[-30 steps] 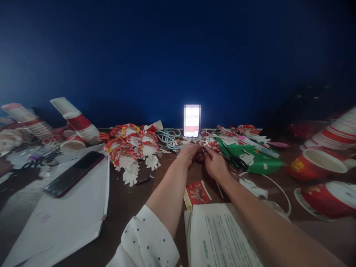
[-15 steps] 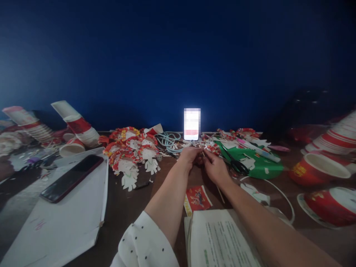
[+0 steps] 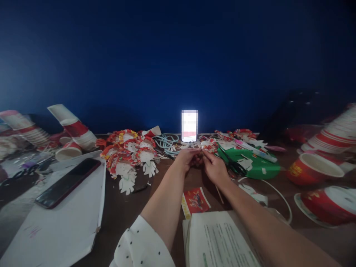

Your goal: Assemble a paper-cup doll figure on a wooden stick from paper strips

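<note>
Both my hands meet over the middle of the table, fingertips almost touching. My left hand (image 3: 187, 158) is closed with its fingers pinched together; what it holds, if anything, is too small and too hidden to name. My right hand (image 3: 215, 165) is closed in a pinch around a thin wooden stick (image 3: 219, 194), whose lower end slants out below the palm. Just beyond the fingers lies a pile of red and white paper scraps (image 3: 210, 144). Below the hands a red printed paper piece (image 3: 196, 202) lies flat on the table.
A lit phone (image 3: 189, 128) stands at the back. Red-and-white paper crafts (image 3: 126, 148) pile up at left, beside a dark phone (image 3: 68, 183) on a white board (image 3: 66, 222). Black scissors (image 3: 236, 167) rest on green paper (image 3: 264, 167). Paper cups (image 3: 314, 168) stand right; a booklet (image 3: 219, 237) lies in front.
The whole view has shifted slightly, so things sit a little further left and lower. My hands stay together, with only small finger movement; the stick is still in my right hand.
</note>
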`<state>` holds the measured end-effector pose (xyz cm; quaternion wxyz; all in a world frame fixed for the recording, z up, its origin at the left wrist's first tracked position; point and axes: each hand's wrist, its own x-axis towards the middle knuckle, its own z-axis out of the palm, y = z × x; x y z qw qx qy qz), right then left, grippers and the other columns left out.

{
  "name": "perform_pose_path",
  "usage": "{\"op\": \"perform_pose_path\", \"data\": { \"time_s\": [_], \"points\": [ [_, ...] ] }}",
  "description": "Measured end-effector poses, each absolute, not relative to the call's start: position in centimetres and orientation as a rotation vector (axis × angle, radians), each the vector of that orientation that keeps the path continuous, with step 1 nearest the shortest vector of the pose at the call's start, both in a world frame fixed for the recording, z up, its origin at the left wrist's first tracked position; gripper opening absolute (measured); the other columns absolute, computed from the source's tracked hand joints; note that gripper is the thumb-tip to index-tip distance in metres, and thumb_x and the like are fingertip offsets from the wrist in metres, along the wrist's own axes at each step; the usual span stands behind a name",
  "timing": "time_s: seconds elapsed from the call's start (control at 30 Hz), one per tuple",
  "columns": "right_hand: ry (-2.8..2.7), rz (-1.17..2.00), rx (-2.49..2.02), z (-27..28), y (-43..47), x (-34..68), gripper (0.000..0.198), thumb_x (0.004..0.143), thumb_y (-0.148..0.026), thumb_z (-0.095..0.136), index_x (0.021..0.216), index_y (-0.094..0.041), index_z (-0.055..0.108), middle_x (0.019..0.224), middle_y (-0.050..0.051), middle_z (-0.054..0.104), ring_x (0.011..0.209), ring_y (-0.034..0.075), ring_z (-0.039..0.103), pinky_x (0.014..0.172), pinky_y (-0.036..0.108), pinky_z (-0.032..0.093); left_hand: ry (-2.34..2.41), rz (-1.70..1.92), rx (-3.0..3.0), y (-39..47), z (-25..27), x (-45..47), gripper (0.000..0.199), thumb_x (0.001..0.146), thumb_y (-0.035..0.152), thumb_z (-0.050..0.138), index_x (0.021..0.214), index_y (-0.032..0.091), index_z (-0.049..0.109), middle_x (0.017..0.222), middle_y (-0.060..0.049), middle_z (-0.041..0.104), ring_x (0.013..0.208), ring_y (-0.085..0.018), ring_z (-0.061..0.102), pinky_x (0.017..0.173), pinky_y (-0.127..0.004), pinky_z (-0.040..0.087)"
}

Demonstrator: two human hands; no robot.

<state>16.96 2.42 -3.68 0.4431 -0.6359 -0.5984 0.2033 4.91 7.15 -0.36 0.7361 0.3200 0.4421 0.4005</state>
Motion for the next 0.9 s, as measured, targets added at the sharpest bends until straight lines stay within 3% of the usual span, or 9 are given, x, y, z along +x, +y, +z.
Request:
{"op": "perform_pose_path", "data": {
  "time_s": [0.23,0.43,0.8,0.9],
  "points": [
    [-1.571,0.401,-1.675,-4.3,2.2,16.8,0.043,0.091,-0.023,0.050,0.128,-0.016,0.071,0.115,0.015,0.075,0.107,0.029,0.072,0.095,0.041,0.054,1.103,0.872,0.771,7.0,0.0,5.6,0.019,0.083,0.008,0.064,0.064,0.012,0.059,0.051,0.003,0.053,0.040,-0.004,0.042,0.044,-0.016,0.035],
    [-1.620,0.370,-1.647,-4.5,2.3,16.7,0.044,0.092,-0.024,0.046,0.127,-0.015,0.070,0.121,0.015,0.073,0.111,0.028,0.070,0.097,0.039,0.053,1.170,0.888,0.752,7.3,-0.5,6.0,0.024,0.076,0.005,0.066,0.058,0.014,0.055,0.047,0.004,0.049,0.038,-0.004,0.042,0.042,-0.016,0.033],
    [-1.490,0.462,-1.610,-4.0,2.2,16.5,0.042,0.087,-0.023,0.051,0.122,-0.016,0.073,0.119,0.013,0.075,0.111,0.027,0.069,0.101,0.039,0.050,1.195,0.878,0.756,7.6,-0.7,5.9,0.021,0.084,0.011,0.066,0.065,0.015,0.057,0.051,0.003,0.050,0.041,-0.006,0.045,0.043,-0.017,0.034],
    [-1.351,0.647,-1.578,-3.6,1.9,16.2,0.046,0.084,-0.027,0.055,0.125,-0.016,0.071,0.095,0.010,0.078,0.091,0.026,0.072,0.085,0.038,0.057,1.180,0.887,0.717,7.7,-0.9,5.9,0.018,0.083,0.012,0.067,0.067,0.014,0.059,0.052,0.003,0.052,0.042,-0.006,0.046,0.042,-0.016,0.033]
  ]
}}
